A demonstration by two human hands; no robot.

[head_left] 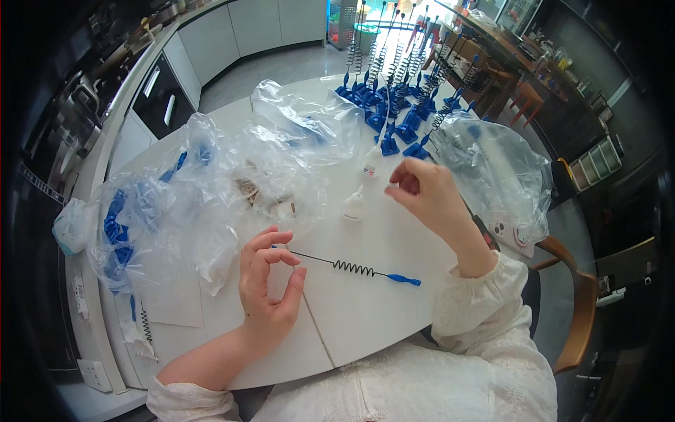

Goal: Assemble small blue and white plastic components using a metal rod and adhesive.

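My left hand (271, 288) is at the table's near side, thumb and forefinger curved with a gap between them. A black coil-spring rod (354, 268) with a blue tapered end runs out from between its upper fingers. Its other tip, also blue, partly shows there, so the rod appears held between them. My right hand (425, 193) is raised over the table with thumb and forefinger pinched together; what they hold, if anything, is too small to name. Just left of it stands a small white squeeze bottle (353, 205) with a pointed nozzle.
Several blue clip-like bases (406, 132) with upright black spring rods crowd the far right. Clear plastic bags (306, 123) spread across the left and back, some with blue parts inside. Another bag (499, 162) lies at right. A wooden chair (580, 309) stands beside the table.
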